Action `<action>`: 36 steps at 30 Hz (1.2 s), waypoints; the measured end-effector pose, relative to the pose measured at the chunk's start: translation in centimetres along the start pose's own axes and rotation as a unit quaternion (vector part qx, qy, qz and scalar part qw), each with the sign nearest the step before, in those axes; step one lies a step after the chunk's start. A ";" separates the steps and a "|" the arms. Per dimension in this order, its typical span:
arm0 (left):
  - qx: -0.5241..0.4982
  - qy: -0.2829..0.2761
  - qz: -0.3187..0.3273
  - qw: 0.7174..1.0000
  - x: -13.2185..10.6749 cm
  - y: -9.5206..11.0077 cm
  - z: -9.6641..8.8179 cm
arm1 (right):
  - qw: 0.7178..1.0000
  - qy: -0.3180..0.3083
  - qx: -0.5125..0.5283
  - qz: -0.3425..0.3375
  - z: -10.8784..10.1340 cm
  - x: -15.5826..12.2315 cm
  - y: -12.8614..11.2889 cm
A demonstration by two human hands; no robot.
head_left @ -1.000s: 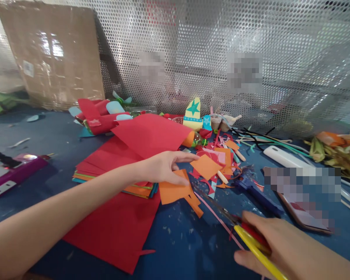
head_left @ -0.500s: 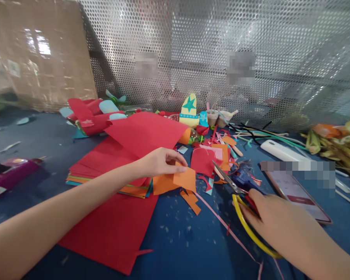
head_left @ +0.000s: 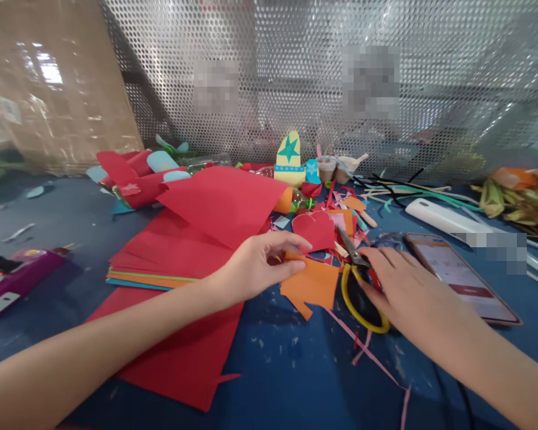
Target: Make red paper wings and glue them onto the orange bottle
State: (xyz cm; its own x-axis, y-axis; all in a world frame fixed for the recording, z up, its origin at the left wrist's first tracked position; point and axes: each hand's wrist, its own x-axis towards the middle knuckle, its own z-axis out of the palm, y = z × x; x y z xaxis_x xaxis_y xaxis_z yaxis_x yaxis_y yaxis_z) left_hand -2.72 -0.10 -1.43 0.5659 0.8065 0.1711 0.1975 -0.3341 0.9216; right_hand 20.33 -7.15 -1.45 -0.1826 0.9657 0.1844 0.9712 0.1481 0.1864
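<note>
My left hand point(head_left: 263, 266) is over the middle of the table with thumb and forefinger apart. Their tips hang at the left edge of an orange paper piece point(head_left: 316, 282) with a notched lower side. In my right hand point(head_left: 401, 283) is a pair of scissors point(head_left: 348, 294) with yellow and red handles, low over the table, blades pointing away and left. Some of the handle is hidden under the fingers. Just beyond the blades lies a red paper piece point(head_left: 312, 230) among paper scraps. Left of my left hand is a stack of coloured paper point(head_left: 161, 245), mostly red on top.
A phone point(head_left: 464, 278) lies right of my right hand, near a white glue-gun-like tool point(head_left: 434, 221). A purple power strip point(head_left: 24, 278) is at the far left. Paper-decorated bottles and a yellow paper shape point(head_left: 289, 158) stand before the perforated metal panel point(head_left: 291, 71). A cardboard box point(head_left: 67, 77) is back left.
My left hand has moved right and its fingers have parted from the orange paper, which now lies farther right. The scissors in my right hand have shifted left and away from me.
</note>
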 end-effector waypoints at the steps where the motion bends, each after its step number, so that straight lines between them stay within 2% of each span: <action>1: -0.019 -0.021 -0.014 0.999 -0.3 0.0 0.5 | 0.999 0.030 0.008 -0.020 -0.3 -0.6 -0.3; 3: -0.049 -0.054 -0.036 0.997 -0.9 -0.3 1.4 | 0.977 0.158 0.082 -0.121 -1.0 -1.7 -1.0; 4: -0.053 -0.068 -0.044 0.995 -1.2 -0.5 1.8 | 0.963 0.168 0.140 -0.156 -1.2 -2.2 -1.5; 6: -0.040 -0.099 -0.054 0.993 -1.6 -0.9 2.4 | 0.939 0.125 0.232 -0.222 -1.1 -2.6 -2.3; 8: 0.008 -0.130 -0.053 0.990 -1.9 -1.0 2.7 | 0.927 0.064 0.273 -0.250 -0.5 -2.7 -2.6; 10: 0.076 -0.144 -0.019 0.986 -2.2 -0.7 2.7 | 0.921 0.016 0.291 -0.257 0.2 -2.6 -2.6; 12: 0.153 -0.129 0.054 0.978 -2.5 0.0 2.5 | 0.915 -0.002 0.304 -0.266 0.6 -2.5 -2.5; 15: 0.230 -0.098 0.125 0.960 -3.2 1.0 2.0 | 0.915 0.037 0.295 -0.274 0.7 -2.6 -2.5; 19: 0.221 -0.163 0.151 0.949 -4.2 1.1 1.8 | 0.923 0.083 0.274 -0.256 0.4 -2.9 -3.2; 23: 0.240 -0.160 0.195 0.938 -4.8 0.4 2.2 | 0.927 0.105 0.283 -0.224 0.3 -3.1 -3.8; 29: 0.248 -0.165 0.205 0.932 -4.9 0.0 2.3 | 0.934 0.083 0.290 -0.194 0.5 -3.4 -3.9; 33: 0.238 -0.166 0.172 0.941 -4.9 -0.1 2.2 | 0.938 0.057 0.274 -0.204 0.8 -3.4 -3.5; 36: 0.221 -0.164 0.157 0.948 -4.8 -0.1 2.1 | 0.933 0.061 0.273 -0.225 0.9 -3.5 -3.3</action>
State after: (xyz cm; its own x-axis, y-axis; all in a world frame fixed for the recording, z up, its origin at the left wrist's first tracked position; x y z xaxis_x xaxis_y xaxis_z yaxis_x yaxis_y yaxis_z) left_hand -3.78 -4.94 -3.06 0.8569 0.4625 0.2275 0.2538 -0.7628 0.5947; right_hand 17.92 -10.78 -3.58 -0.5738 0.7536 0.3208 0.7196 0.6509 -0.2419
